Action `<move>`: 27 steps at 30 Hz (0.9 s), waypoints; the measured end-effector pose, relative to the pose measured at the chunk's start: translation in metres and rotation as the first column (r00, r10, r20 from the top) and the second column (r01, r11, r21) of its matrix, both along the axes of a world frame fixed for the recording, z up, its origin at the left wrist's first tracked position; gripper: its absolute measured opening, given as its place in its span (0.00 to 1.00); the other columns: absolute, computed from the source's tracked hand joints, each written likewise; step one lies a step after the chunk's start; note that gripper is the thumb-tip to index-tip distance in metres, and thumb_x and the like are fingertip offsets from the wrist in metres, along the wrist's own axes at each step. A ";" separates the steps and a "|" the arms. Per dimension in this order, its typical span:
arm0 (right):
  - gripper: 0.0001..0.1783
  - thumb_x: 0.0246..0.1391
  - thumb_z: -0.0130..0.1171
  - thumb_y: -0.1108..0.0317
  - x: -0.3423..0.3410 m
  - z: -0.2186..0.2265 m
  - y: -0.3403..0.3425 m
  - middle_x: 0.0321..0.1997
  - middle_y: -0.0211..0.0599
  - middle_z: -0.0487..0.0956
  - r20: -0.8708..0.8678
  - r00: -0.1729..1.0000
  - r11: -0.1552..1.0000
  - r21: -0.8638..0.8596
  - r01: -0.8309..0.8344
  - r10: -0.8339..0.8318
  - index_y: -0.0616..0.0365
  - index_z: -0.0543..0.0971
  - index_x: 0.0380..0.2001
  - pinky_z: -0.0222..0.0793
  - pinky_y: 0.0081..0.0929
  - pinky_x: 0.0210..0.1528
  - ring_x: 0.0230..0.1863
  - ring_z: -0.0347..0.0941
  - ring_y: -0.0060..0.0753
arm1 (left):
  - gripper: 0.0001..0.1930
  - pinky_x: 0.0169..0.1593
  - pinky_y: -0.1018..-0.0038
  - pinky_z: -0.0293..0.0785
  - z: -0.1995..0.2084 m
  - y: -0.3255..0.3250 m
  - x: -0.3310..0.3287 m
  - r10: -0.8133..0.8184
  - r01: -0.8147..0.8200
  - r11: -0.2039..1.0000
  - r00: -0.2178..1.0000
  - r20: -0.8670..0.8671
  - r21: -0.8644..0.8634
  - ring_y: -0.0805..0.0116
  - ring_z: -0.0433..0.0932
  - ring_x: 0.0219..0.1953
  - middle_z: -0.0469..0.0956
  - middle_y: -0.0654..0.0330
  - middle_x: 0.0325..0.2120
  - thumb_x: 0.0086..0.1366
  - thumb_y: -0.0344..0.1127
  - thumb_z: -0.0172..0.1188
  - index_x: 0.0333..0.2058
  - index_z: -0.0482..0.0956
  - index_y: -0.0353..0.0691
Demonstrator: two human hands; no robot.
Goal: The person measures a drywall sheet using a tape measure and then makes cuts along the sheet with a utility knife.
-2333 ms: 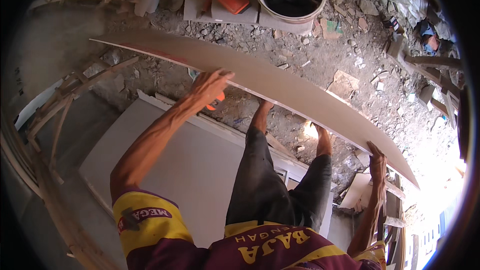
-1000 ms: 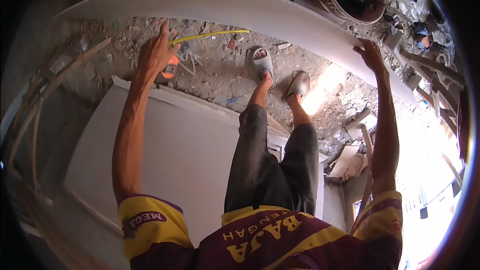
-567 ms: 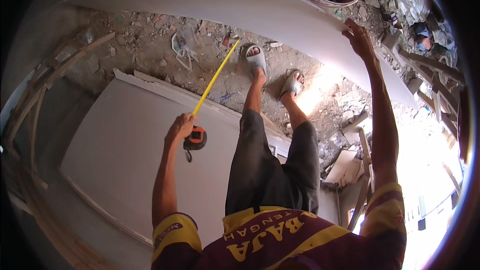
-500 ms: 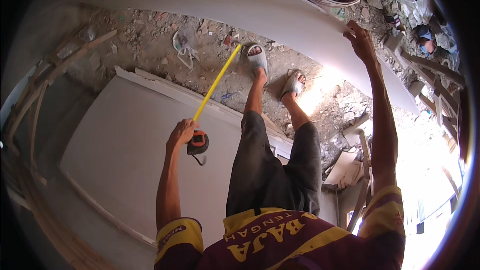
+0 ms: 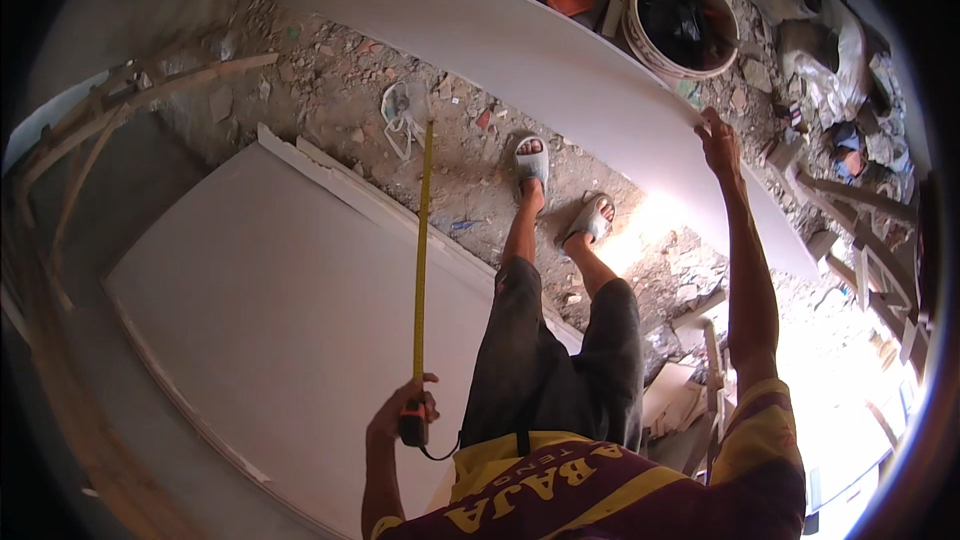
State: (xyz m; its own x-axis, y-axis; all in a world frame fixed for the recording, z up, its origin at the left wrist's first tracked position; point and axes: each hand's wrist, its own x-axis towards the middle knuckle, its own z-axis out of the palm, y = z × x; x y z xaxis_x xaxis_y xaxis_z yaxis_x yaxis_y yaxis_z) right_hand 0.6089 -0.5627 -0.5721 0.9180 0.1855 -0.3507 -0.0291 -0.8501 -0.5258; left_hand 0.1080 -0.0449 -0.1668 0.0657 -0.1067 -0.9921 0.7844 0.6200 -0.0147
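Note:
My left hand (image 5: 392, 418) is closed around an orange and black tape measure (image 5: 414, 426), low and close to my body. Its yellow blade (image 5: 424, 250) runs out from the case across the pale board, its free end over the rubble floor. With my arm stretched out, my right hand (image 5: 720, 148) grips the top edge of a long white panel (image 5: 520, 60) that stands on edge, tilted, beyond my feet. A large pale flat board (image 5: 290, 310) lies to my left, under the blade.
Broken rubble (image 5: 330, 70) covers the floor around my sandalled feet (image 5: 533, 162). A white bucket (image 5: 637, 40) with dark contents stands behind the panel. Wooden frame pieces (image 5: 160, 88) lie at the left, and timber scraps (image 5: 860, 200) and plastic bags (image 5: 840, 60) at the right.
My left hand has drawn the tape measure back toward my body and rightward. The blade has swung from a slant to nearly straight ahead. My right hand still grips the panel's edge.

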 end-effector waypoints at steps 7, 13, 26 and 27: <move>0.38 0.63 0.69 0.70 -0.041 0.024 0.033 0.69 0.53 0.77 0.259 0.965 0.979 -0.202 0.024 0.030 0.50 0.66 0.73 0.72 0.56 0.66 0.70 0.73 0.63 | 0.18 0.33 0.66 0.72 -0.008 -0.083 -0.043 0.599 -0.572 0.792 0.796 0.091 -0.214 0.61 0.77 0.26 0.78 0.60 0.23 0.82 0.47 0.57 0.60 0.75 0.44; 0.40 0.60 0.72 0.71 -0.151 0.058 0.085 0.71 0.51 0.73 0.050 0.997 0.984 0.175 0.043 -0.052 0.52 0.67 0.73 0.71 0.54 0.70 0.72 0.70 0.62 | 0.19 0.48 0.59 0.86 -0.015 -0.104 -0.044 0.807 -0.682 0.557 0.579 0.116 -0.473 0.54 0.82 0.43 0.79 0.54 0.42 0.84 0.49 0.52 0.66 0.72 0.50; 0.32 0.65 0.69 0.65 0.050 0.128 0.358 0.68 0.53 0.75 0.337 0.919 0.965 0.088 -0.247 0.205 0.57 0.73 0.69 0.69 0.52 0.69 0.68 0.72 0.58 | 0.28 0.51 0.56 0.84 -0.097 0.028 0.010 0.833 -0.791 0.553 0.521 0.187 -0.260 0.54 0.81 0.47 0.79 0.60 0.49 0.80 0.44 0.59 0.75 0.68 0.54; 0.32 0.65 0.69 0.63 0.058 0.117 0.378 0.66 0.56 0.76 0.373 0.910 0.971 0.081 -0.225 0.180 0.59 0.73 0.69 0.69 0.52 0.69 0.67 0.73 0.59 | 0.27 0.51 0.56 0.84 -0.092 0.037 0.023 0.868 -0.827 0.495 0.455 0.200 -0.267 0.55 0.81 0.46 0.79 0.60 0.48 0.82 0.45 0.57 0.75 0.68 0.53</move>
State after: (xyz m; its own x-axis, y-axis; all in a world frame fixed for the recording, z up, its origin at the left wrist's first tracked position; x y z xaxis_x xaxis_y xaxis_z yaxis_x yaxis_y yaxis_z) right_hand 0.6670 -0.1850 -0.4554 0.9158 0.4004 0.0331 0.3475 -0.7480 -0.5655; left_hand 0.1313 -0.0084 -0.2584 0.4459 0.0478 -0.8938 -0.1506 0.9883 -0.0223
